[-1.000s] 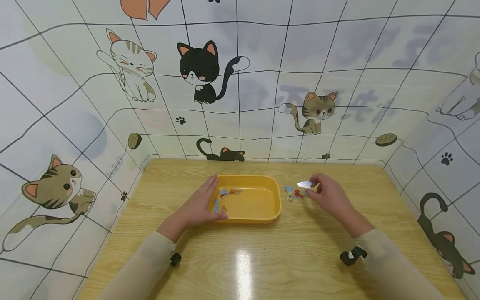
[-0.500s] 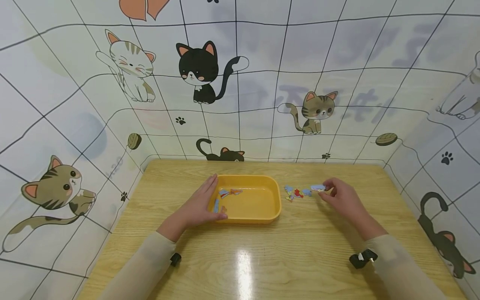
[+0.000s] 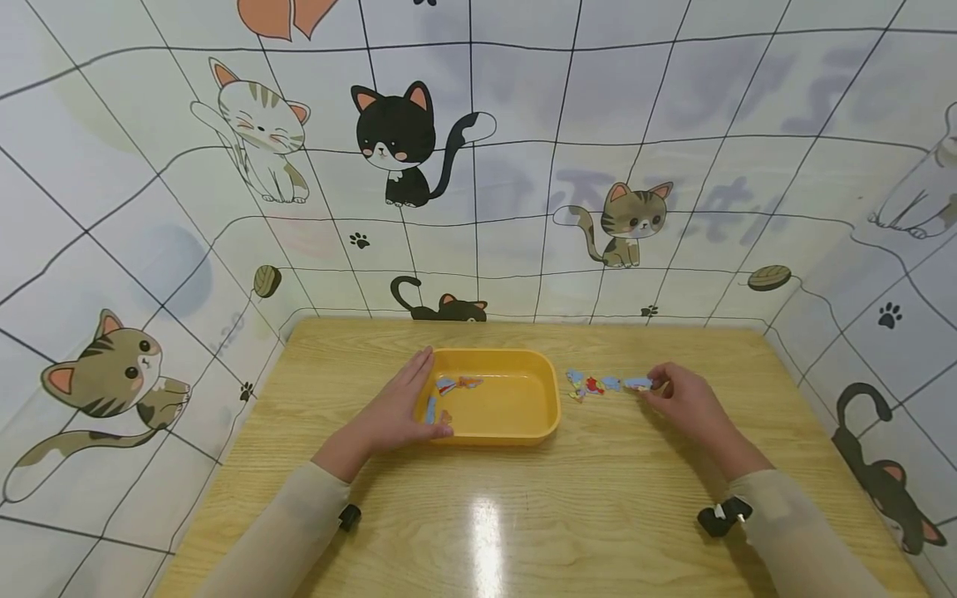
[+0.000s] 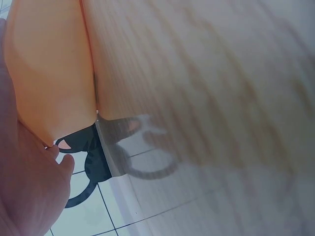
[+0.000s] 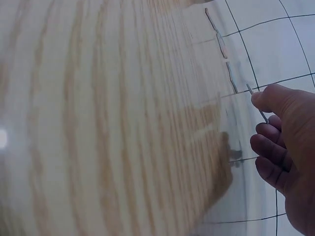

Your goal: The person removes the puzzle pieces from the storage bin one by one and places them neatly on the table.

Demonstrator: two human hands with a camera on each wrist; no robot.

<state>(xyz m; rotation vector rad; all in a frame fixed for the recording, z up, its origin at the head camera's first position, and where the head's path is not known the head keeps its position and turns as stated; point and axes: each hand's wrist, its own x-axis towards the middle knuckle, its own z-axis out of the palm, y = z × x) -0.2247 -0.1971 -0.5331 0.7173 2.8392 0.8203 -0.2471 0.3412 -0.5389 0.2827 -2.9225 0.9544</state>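
Right hand [image 3: 688,407] pinches a flat blue piece [image 3: 635,384] between thumb and fingertips, right of centre in the head view, at the right end of a row of loose pieces [image 3: 593,385].

Left hand [image 3: 396,407] lies spread along the left end of the yellow tray [image 3: 501,439], centre frame, fingers extended; more pieces [image 3: 469,382] inside. Risk, my judgement: the thin piece could slip from a fingertip-only hold, or knock its neighbours if lowered too close. Glossy wood-grain table [image 3: 598,507], glare lower middle; white gridded backdrop [image 3: 516,183] with cartoon cats [image 3: 396,124] fills the upper frame.
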